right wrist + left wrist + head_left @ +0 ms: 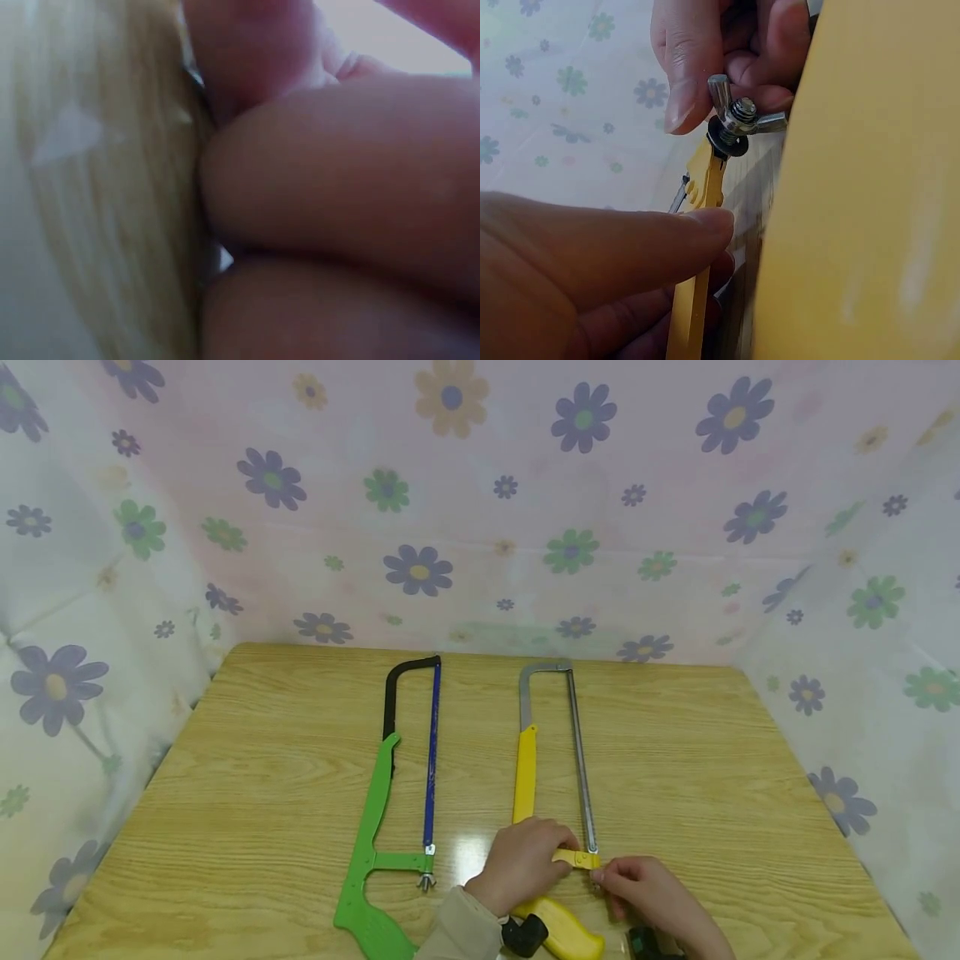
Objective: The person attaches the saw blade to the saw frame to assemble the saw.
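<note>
Left hand (525, 860) is pinching the crossbar (576, 858) of the yellow hacksaw (526, 777), which is lying on the surface (262, 777); right hand (656, 893) is bending partly curled fingers about its wing nut (739, 124), grip unclear. Green hacksaw (367, 827) is lying left of the yellow hacksaw.

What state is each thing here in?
Green saw: lying on the table, not held
Blue blade: attached to the green saw
Yellow saw: held
Grey blade: attached to the yellow saw
Wing nut: on the yellow saw's bolt; tightness unclear
Black washer: also on the bolt
Left fingers: pinching the yellow crossbar
Right fingers: curled at the wing nut; contact unclear
</note>
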